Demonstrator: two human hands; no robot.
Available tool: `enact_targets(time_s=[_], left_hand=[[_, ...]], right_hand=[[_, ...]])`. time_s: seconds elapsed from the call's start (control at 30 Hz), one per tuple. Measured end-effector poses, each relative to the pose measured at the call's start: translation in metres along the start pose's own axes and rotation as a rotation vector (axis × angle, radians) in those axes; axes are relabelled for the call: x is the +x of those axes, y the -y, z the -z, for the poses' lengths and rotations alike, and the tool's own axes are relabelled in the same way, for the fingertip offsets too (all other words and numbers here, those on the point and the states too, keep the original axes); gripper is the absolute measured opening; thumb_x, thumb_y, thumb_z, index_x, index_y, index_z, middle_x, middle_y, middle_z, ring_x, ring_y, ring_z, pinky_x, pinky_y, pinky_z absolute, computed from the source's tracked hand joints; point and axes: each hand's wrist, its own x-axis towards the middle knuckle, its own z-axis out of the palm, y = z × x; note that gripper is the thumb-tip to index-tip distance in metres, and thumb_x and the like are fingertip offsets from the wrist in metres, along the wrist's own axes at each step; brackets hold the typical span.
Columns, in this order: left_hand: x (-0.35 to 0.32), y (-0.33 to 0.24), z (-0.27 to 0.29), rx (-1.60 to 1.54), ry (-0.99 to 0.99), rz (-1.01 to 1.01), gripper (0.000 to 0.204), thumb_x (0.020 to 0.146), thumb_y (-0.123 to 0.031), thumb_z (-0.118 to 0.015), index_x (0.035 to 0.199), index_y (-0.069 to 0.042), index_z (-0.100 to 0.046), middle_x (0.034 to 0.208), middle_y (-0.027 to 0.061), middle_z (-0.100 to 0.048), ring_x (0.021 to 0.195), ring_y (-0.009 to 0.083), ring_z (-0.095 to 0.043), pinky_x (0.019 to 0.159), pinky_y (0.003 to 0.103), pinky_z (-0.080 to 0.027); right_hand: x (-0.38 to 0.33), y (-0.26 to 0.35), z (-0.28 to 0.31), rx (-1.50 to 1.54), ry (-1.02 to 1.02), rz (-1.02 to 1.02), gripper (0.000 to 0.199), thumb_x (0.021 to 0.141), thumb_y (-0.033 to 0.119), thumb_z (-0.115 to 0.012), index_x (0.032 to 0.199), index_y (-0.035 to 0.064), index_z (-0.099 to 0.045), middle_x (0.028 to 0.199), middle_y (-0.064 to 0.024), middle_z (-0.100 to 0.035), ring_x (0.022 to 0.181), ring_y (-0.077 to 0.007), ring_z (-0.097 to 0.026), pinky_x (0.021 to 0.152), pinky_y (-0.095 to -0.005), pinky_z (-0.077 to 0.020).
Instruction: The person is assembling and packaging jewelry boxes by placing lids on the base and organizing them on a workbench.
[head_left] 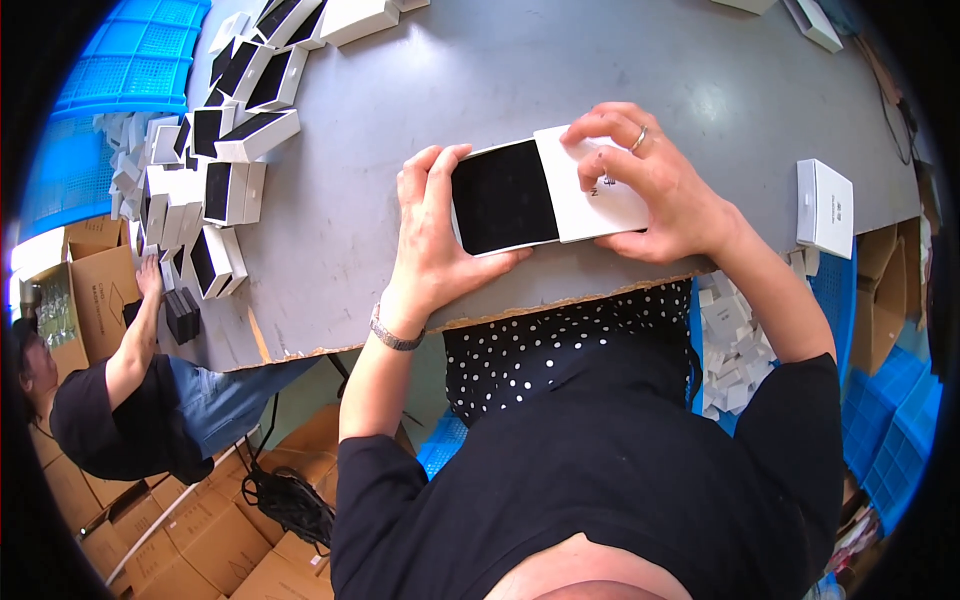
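Above the near edge of the grey table, I hold a flat white box between both hands. Its exposed left part is a tray with a black inside (pixel 503 198). A white printed cover (pixel 575 205) overlaps its right end; whether this is a lid or a sleeve I cannot tell. My left hand (pixel 428 220) is closed on the tray, fingers at the far left corner and thumb along the near edge. My right hand (pixel 660 190), wearing a ring, grips the cover, its fingers bent over the top and its thumb at the near side.
White boxes with black insides (pixel 258 133) crowd the left of the grey table (pixel 400 80). A closed white box (pixel 826 208) lies at the right edge. A co-worker (pixel 120 400) reaches among the left boxes. Blue crates (pixel 130 60) and brown cartons (pixel 200 535) stand around.
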Motion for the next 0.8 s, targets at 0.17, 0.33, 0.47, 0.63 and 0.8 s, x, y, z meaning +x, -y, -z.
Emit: enact_targets(time_s=[0.17, 0.33, 0.47, 0.63, 0.8], left_hand=[[-0.001, 0.005, -0.007, -0.016, -0.029, -0.024, 0.1, 0.055, -0.031, -0.095, 0.138, -0.005, -0.045, 0.133, 0.019, -0.043, 0.126, 0.0366, -0.044, 0.106, 0.047, -0.043], [-0.001, 0.009, -0.006, -0.044, -0.039, -0.039, 0.102, 0.055, -0.031, -0.095, 0.139, -0.005, -0.044, 0.135, 0.0191, -0.041, 0.126, 0.0372, -0.044, 0.105, 0.048, -0.044], [0.004, -0.002, -0.006, -0.015, 0.013, -0.055, 0.103, 0.055, -0.031, -0.095, 0.14, -0.005, -0.043, 0.134, 0.019, -0.042, 0.126, 0.037, -0.045, 0.106, 0.048, -0.044], [-0.004, 0.006, -0.004, -0.678, -0.03, 0.196, 0.107, 0.071, -0.031, -0.088, 0.155, -0.005, -0.026, 0.143, 0.0186, -0.037, 0.132, 0.0333, -0.044, 0.111, 0.046, -0.039], [0.019, -0.012, -0.039, -0.734, -0.119, 0.089, 0.102, 0.091, -0.039, -0.067, 0.163, -0.006, -0.002, 0.166, 0.0243, -0.009, 0.154, 0.0397, -0.01, 0.123, 0.051, -0.017]], right_hand=[[0.001, -0.011, 0.006, 0.035, 0.029, 0.024, 0.046, 0.059, 0.012, -0.078, 0.1, 0.0136, -0.056, 0.137, -0.0096, -0.054, 0.133, -0.0395, -0.043, 0.112, -0.052, -0.0345], [0.003, -0.008, 0.0, -0.083, 0.034, 0.042, 0.048, 0.06, 0.014, -0.078, 0.102, 0.0148, -0.055, 0.139, -0.0098, -0.052, 0.135, -0.0409, -0.041, 0.112, -0.0526, -0.0343], [0.009, -0.006, 0.001, -0.052, 0.078, 0.071, 0.048, 0.061, 0.017, -0.078, 0.102, 0.0151, -0.054, 0.139, -0.0097, -0.052, 0.135, -0.0412, -0.04, 0.112, -0.0541, -0.0338], [0.008, -0.003, -0.011, -0.029, 0.028, 0.059, 0.05, 0.058, 0.018, -0.078, 0.103, 0.0142, -0.057, 0.138, -0.0107, -0.052, 0.132, -0.0407, -0.042, 0.11, -0.0553, -0.0337], [0.035, 0.016, -0.045, -0.077, -0.108, -0.007, 0.064, 0.062, 0.02, -0.082, 0.122, 0.0188, -0.061, 0.143, -0.0096, -0.048, 0.132, -0.0396, -0.04, 0.11, -0.0556, -0.0329]])
